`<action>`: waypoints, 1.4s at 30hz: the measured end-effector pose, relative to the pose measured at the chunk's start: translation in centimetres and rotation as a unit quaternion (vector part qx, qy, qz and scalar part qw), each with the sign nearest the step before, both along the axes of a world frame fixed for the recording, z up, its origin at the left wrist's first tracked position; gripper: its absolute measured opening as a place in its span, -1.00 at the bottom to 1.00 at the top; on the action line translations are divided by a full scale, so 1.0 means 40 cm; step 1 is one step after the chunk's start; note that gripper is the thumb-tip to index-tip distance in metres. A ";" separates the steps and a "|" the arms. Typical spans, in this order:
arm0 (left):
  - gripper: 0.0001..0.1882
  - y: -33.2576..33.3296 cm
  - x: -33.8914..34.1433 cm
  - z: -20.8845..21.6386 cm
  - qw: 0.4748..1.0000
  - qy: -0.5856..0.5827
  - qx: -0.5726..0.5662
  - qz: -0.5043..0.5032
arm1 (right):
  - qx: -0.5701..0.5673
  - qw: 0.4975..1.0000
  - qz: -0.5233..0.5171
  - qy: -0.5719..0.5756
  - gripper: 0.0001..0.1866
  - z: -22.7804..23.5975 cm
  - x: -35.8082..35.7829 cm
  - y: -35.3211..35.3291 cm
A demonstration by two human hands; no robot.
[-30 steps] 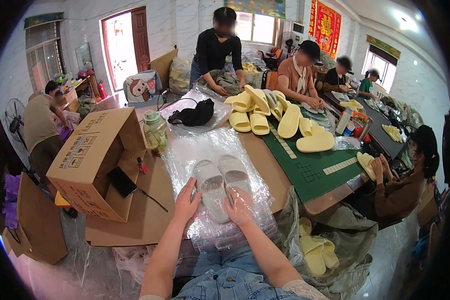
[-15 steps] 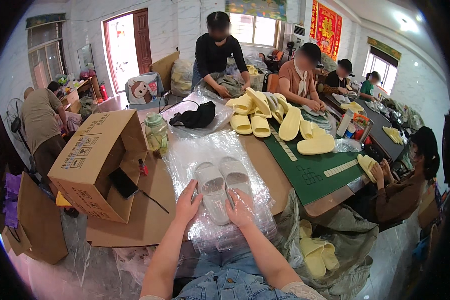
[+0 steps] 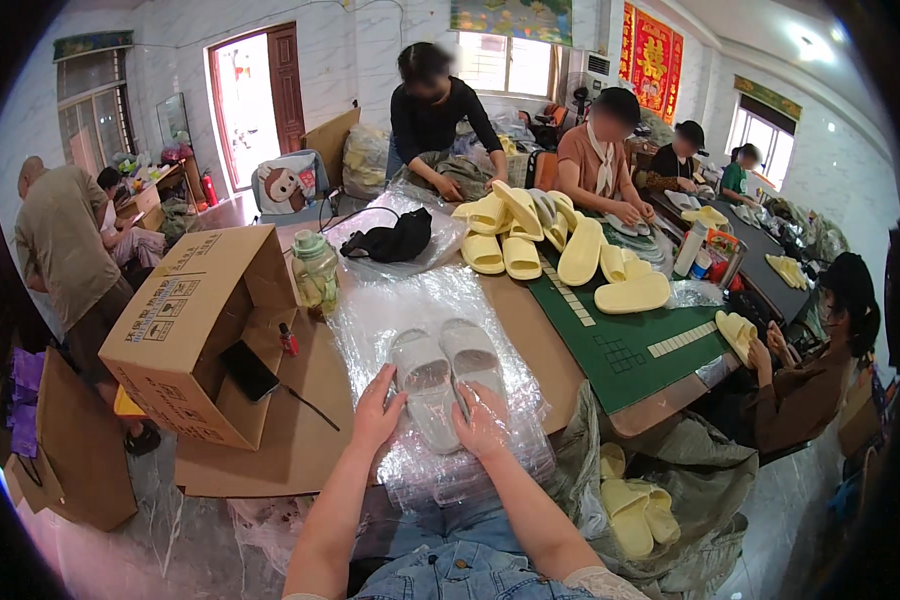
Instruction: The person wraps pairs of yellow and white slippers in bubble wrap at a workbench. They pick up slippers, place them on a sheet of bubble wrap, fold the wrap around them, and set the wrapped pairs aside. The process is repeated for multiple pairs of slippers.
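A pair of pale grey slippers (image 3: 426, 375) lies side by side under clear film, on top of a stack of clear plastic bags (image 3: 370, 305) in front of me. My left hand (image 3: 378, 408) rests along the outer edge of the left slipper, fingers stretched out and thumb near its side. Over the heel of the right slipper lies my right hand (image 3: 483, 420), its fingers spread and its thumb toward the gap between the two. That heel is partly hidden beneath the hand.
An open cardboard box (image 3: 195, 340) stands left, with a phone (image 3: 249, 371) and small red bottle (image 3: 288, 340). Behind are a jar (image 3: 314, 270) and black cap (image 3: 390, 236). Yellow slippers (image 3: 580, 250) pile up right, near a green mat (image 3: 620, 350). Several people work around.
My hands and the grey slippers stay nearly still. At the far left, a standing person has straightened and shifted, revealing a seated person behind. The person across the table has lowered their head.
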State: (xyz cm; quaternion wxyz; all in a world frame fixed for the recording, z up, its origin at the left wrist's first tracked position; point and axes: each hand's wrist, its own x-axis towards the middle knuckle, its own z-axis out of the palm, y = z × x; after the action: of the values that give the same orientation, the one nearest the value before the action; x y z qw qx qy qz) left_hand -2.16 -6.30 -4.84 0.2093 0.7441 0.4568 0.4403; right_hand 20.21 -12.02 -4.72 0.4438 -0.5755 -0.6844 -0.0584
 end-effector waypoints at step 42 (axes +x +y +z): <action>-0.35 0.001 0.001 -0.001 1.000 0.000 -0.013 0.001 | 0.010 1.000 0.003 0.010 -0.62 -0.004 0.000 0.000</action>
State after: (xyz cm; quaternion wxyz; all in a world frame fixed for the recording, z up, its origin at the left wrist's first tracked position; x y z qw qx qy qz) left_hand -2.13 -6.25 -4.88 0.2184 0.7411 0.4627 0.4348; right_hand 20.21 -12.04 -4.86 0.4566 -0.5694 -0.6811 -0.0585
